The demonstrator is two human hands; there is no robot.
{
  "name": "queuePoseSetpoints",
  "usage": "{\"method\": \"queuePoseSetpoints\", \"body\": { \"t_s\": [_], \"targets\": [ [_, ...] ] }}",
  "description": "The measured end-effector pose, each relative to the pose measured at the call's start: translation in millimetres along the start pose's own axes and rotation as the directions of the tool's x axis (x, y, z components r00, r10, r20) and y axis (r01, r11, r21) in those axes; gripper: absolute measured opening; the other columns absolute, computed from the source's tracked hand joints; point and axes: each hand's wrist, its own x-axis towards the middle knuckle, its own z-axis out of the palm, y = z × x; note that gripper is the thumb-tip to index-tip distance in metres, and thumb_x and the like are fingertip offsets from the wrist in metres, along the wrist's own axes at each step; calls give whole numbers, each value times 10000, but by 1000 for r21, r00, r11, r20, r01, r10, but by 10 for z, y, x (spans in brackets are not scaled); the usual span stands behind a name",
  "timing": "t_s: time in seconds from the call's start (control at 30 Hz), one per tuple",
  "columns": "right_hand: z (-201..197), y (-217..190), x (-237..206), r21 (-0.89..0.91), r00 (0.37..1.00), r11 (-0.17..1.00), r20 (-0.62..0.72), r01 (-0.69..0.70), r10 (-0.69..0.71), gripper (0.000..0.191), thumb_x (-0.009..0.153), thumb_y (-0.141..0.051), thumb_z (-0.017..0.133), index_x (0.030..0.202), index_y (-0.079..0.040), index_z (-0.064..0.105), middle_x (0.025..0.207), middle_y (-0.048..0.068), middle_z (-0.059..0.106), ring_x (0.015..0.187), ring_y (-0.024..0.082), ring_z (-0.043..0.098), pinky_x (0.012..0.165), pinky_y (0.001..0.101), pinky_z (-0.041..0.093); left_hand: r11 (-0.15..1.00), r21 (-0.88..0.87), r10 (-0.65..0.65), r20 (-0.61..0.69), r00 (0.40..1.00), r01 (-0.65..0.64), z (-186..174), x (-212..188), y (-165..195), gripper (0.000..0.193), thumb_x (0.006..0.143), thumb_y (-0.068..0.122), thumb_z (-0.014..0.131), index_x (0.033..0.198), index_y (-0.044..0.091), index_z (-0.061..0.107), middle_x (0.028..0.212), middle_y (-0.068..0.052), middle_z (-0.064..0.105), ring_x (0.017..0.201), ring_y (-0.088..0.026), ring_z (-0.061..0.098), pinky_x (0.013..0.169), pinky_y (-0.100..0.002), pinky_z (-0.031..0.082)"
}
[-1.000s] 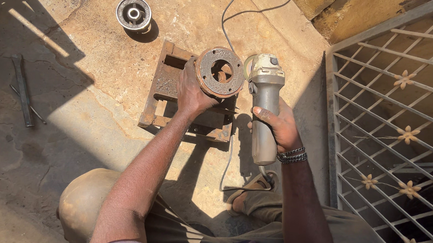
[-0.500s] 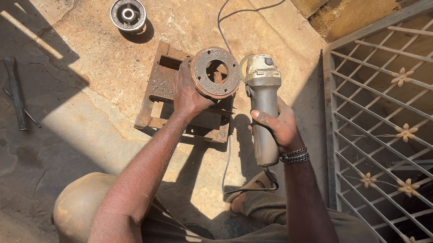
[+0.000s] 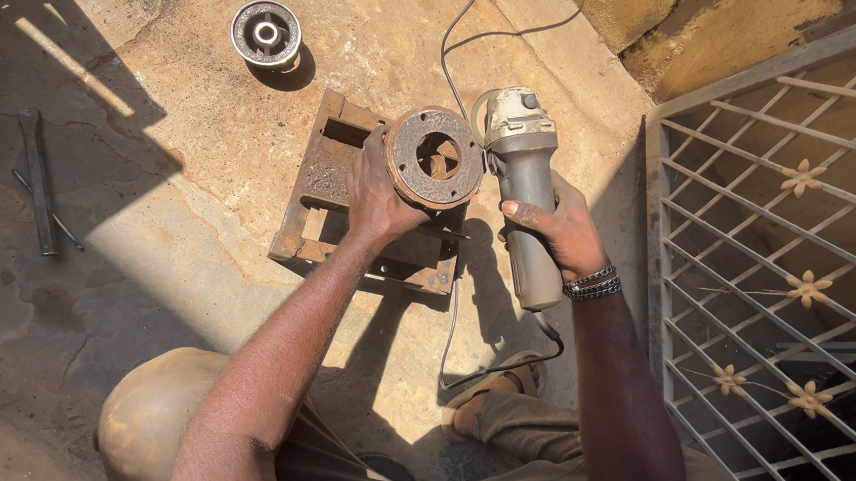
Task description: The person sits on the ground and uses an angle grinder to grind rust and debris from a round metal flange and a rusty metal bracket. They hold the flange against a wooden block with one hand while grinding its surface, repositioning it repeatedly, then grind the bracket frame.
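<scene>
Now rusty ring [image 3: 436,158] being held upright over metal frame [image 3: 328,180], left hand [image 3: 379,196] fingers gripping its edge. Right hand [image 3: 559,229] fingers wrapping around grinder [image 3: 524,167] body, head just beside ring. Cord [image 3: 457,34] trailing across concrete floor [image 3: 182,216].
</scene>
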Motion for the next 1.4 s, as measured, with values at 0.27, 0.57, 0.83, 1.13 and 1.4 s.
{"method": "queuePoseSetpoints", "body": {
  "t_s": [0.27, 0.57, 0.83, 1.13, 1.4],
  "targets": [
    [26, 130, -532, 47, 995, 997, -71, -64, 67, 570, 796, -245, 788, 1246, 36, 579, 869, 101, 651, 667, 185, 698, 580, 343, 587, 998, 17, -68, 68, 995, 66, 12, 6, 9, 1346, 647, 628, 941, 1540, 23, 135, 1439, -249, 374, 1416, -400, 344, 1178, -636, 224],
    [-58, 128, -293, 20, 1000, 1000, -31, -3, 4, 637, 786, -221, 815, 1325, 11, 568, 904, 79, 653, 712, 170, 690, 625, 328, 585, 998, 14, -64, 53, 997, 63, 73, 16, -3, 1331, 666, 620, 927, 1542, 24, 122, 1452, -246, 364, 1420, -397, 335, 1170, -647, 225],
    [-286, 39, 370, -111, 996, 994, 90, 26, -16, 745, 748, -229, 873, 1370, 18, 545, 1023, 85, 645, 830, 169, 701, 704, 353, 635, 997, 71, -48, 77, 996, 42, 113, 78, 0, 1274, 706, 569, 905, 1545, 31, 112, 1445, -233, 328, 1375, -389, 316, 1120, -643, 238],
    [-372, 9, 727, -119, 978, 990, 203, 81, -55, 817, 729, -230, 889, 1411, 22, 518, 1122, 88, 658, 944, 169, 701, 771, 354, 654, 994, 109, -28, 94, 995, 18, 151, 124, 9, 1223, 719, 547, 901, 1537, 56, 136, 1443, -217, 304, 1362, -393, 317, 1112, -634, 241],
    [-428, 94, 193, -58, 990, 997, 137, 43, -34, 736, 776, -192, 857, 1397, 30, 530, 1028, 97, 637, 835, 172, 692, 712, 346, 627, 993, 105, -56, 92, 994, 46, 143, 66, -7, 1287, 683, 618, 894, 1537, 25, 136, 1457, -211, 290, 1358, -393, 311, 1142, -633, 228]
  ]
}}
